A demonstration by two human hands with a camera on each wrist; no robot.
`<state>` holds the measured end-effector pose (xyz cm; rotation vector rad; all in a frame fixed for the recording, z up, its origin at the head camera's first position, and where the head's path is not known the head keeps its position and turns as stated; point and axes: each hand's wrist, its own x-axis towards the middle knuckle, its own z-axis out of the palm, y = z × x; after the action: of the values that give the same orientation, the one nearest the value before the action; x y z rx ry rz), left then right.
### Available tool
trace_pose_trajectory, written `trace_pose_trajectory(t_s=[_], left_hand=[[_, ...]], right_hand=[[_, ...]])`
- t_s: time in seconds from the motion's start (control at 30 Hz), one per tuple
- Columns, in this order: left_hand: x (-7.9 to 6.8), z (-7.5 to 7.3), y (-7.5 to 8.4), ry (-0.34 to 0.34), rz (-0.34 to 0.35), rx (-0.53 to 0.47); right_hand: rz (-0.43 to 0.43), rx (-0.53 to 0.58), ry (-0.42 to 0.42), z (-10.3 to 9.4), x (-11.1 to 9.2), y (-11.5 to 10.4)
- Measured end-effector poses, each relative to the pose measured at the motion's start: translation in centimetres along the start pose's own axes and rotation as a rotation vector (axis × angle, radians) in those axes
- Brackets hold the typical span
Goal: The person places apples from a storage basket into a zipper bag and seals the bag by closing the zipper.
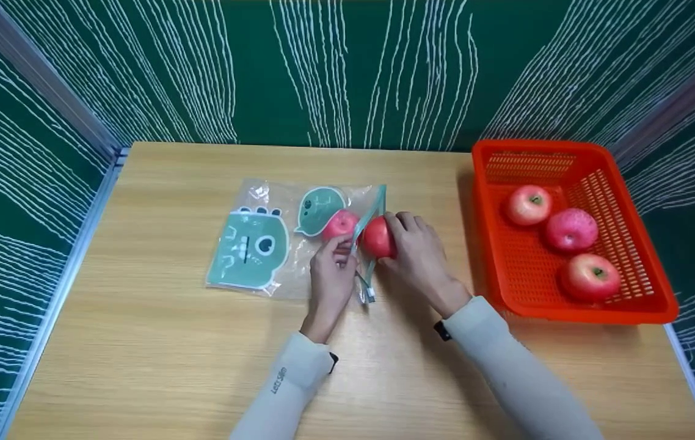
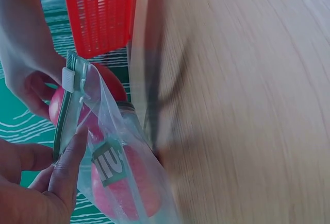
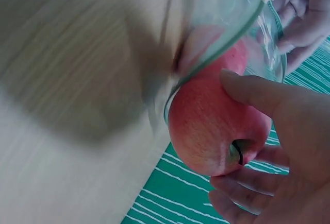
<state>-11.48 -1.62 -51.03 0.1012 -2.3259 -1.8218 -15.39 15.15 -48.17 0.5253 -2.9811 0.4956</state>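
A clear zip bag (image 1: 298, 269) with green monster prints lies on the table, its mouth toward the right. One apple (image 1: 340, 224) is inside it, near the mouth. My left hand (image 1: 332, 269) pinches the bag's zip edge between thumb and fingers; the white slider (image 2: 68, 80) shows close by in the left wrist view. With curled fingers my right hand (image 1: 418, 250) grips a second red apple (image 3: 214, 126) at the bag's mouth. In the right wrist view that apple's far side sits within the bag's rim, and its stem end faces my palm.
An orange-red plastic basket (image 1: 488, 256) stands at the right of the table, holding a pale red apple (image 1: 529, 205), a darker pink apple (image 1: 571, 230) and another apple (image 1: 590, 277). Green walls with white wavy lines (image 1: 378, 73) enclose the wooden table (image 1: 158, 342) at the back and sides.
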Motion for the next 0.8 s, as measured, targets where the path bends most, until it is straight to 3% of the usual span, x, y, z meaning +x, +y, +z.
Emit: trace_pose_trajectory(t_s=[0.43,0.63,0.8], left_hand=[[0.0,0.0,0.0,0.002,-0.007,0.023],[-0.2,0.0,0.2,0.004,0.009,0.029],[-0.1,0.1,0.2,0.004,0.025,-0.024]], right_hand=[[0.07,0.041,0.011,1.7,0.3,-1.1],[0.051,0.035,0.04,2.4,0.4,-1.4],[0.017,0.032,0.081,3.0,0.5,-1.4]])
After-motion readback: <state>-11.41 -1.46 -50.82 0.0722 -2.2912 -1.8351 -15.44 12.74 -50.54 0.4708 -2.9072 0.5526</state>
